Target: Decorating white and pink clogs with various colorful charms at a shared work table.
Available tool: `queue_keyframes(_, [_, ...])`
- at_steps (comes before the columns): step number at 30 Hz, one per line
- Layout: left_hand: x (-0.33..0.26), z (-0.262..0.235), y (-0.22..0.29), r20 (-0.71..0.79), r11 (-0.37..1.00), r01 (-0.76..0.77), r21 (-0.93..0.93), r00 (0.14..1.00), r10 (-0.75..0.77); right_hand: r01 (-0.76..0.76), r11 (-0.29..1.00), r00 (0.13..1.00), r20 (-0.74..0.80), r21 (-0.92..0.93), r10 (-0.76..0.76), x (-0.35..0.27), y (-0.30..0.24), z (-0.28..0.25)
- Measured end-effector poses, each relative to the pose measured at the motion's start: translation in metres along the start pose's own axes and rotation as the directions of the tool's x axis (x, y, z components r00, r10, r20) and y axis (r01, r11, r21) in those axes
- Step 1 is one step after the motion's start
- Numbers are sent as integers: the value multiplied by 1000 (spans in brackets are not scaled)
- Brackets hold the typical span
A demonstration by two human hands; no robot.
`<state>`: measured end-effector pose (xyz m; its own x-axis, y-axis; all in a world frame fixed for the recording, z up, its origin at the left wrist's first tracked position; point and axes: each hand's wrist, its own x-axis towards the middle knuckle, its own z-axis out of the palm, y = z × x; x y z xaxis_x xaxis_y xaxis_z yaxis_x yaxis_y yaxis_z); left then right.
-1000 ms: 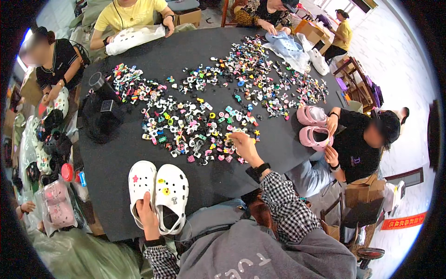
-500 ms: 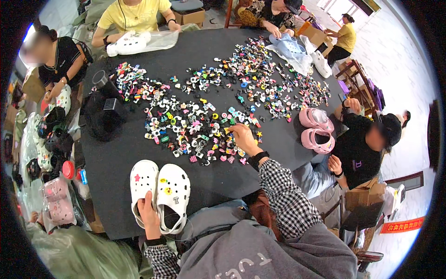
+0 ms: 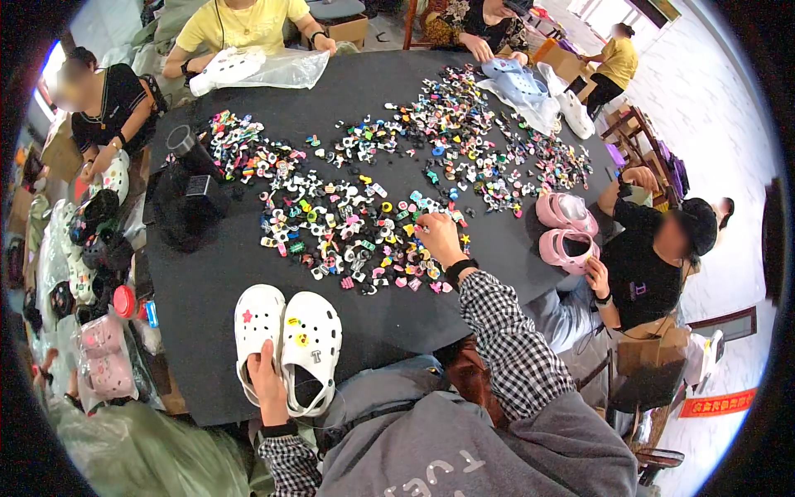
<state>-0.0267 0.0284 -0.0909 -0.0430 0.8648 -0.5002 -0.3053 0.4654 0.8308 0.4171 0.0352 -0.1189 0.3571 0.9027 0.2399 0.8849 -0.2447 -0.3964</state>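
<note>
Head view: left hand [image 3: 267, 383] lies on the heel end of the white clog pair [image 3: 288, 340], fingers pressed between the two shoes, pinning them at the near edge of the black table [image 3: 207, 282]. Clogs' long axis runs away from the person. Right hand [image 3: 439, 238] is up and to the right, fingertips down in the charm pile [image 3: 364, 236]; can't tell if it pinches one. Charms lie right of the clog toes.
</note>
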Motion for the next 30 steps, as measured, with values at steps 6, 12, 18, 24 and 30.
queue_keyframes(6, [0,3,-2,6,999,-39,-25,999,39,-3,984,1000,-17,-179,0,0,0,5])
queue_keyframes(12, [0,1,-3,-10,1000,-24,-5,1000,24,-108,985,993,-66,-138,99,-1,2,7])
queue_keyframes(18, [-1,5,-1,9,999,-37,-22,999,37,137,990,988,-70,12,-136,-6,-26,-2])
queue_keyframes(24, [-4,6,4,1,1000,-11,-3,1000,11,396,911,909,95,114,-406,-11,-62,-4])
queue_keyframes(30, [-2,3,3,5,1000,18,-4,1000,-18,494,869,864,122,-24,-488,-6,-63,1])
